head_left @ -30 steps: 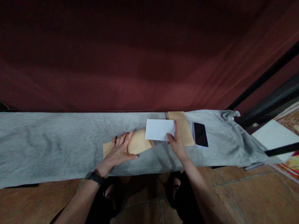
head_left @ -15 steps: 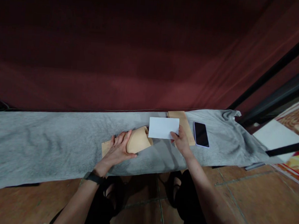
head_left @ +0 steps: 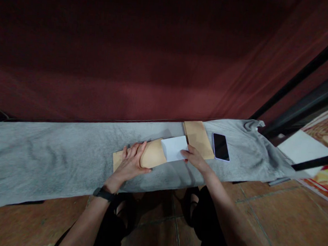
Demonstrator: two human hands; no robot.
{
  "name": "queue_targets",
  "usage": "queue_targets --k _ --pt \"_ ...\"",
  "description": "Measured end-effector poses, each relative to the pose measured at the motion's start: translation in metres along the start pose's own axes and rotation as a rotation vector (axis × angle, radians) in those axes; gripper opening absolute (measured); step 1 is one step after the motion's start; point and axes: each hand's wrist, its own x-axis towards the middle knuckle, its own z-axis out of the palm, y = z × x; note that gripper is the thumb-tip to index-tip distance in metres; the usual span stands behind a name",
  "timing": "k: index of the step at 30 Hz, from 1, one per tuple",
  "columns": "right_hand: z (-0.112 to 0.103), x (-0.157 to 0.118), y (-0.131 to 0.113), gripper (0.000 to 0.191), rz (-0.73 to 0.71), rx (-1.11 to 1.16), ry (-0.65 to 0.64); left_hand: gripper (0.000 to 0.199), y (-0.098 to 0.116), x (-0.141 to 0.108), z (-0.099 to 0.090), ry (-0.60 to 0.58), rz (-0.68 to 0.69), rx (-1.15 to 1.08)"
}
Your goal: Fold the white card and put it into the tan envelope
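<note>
A brown paper envelope (head_left: pixel 154 153) lies on the grey cloth, its right end bulged. My left hand (head_left: pixel 132 159) is wrapped across it, fingers along the top edge and thumb at the lower edge. My right hand (head_left: pixel 193 156) pinches the right end of a folded white paper (head_left: pixel 176 148). The paper's left end is at the envelope's mouth, partly inside it; how deep it reaches is hidden. Just beyond my right hand lies a second brown envelope or a stack of them (head_left: pixel 199 138).
A phone (head_left: pixel 221 147) with a dark screen and purple case lies right of the brown stack. The grey cloth (head_left: pixel 52 152) covers a long narrow bench against a dark red wall (head_left: pixel 145 69). Printed boards (head_left: pixel 324 179) lean at the far right. Below are floor tiles and my feet.
My right hand has brought the white paper left and down, tilting it, so its left end now enters the envelope's mouth. My left hand has stayed on the envelope, nearly still.
</note>
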Motion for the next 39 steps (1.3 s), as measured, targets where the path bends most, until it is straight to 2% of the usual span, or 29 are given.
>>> queue_targets --k 5,9,15,21,26,29,35,39 --pt "0.038 0.002 -0.003 0.031 0.032 0.005 0.028 0.127 0.016 0.005 0.001 -0.008 0.037 -0.01" --pt "0.06 0.003 -0.008 0.031 0.053 0.006 0.01 0.127 0.027 0.007 -0.001 -0.018 0.05 -0.006" --pt "0.057 0.001 -0.01 0.042 0.058 0.226 -0.159 0.127 0.027 0.009 -0.002 -0.032 0.086 -0.036" --pt "0.048 -0.001 -0.017 0.028 -0.076 0.317 -0.305 0.123 0.028 0.008 -0.002 -0.031 0.12 -0.032" --pt "0.041 0.005 -0.01 0.023 0.057 0.307 -0.146 0.122 0.027 0.009 -0.002 -0.027 0.112 -0.044" --pt "0.042 0.009 -0.003 0.021 0.106 0.298 -0.101 0.123 0.027 0.01 -0.001 -0.027 0.117 -0.044" --pt "0.055 0.013 0.003 0.01 0.136 0.161 -0.014 0.121 0.031 0.012 0.0 -0.041 0.128 -0.029" --pt "0.056 0.014 0.004 0.01 0.075 0.031 0.056 0.12 0.03 0.012 -0.001 -0.032 0.122 -0.025"
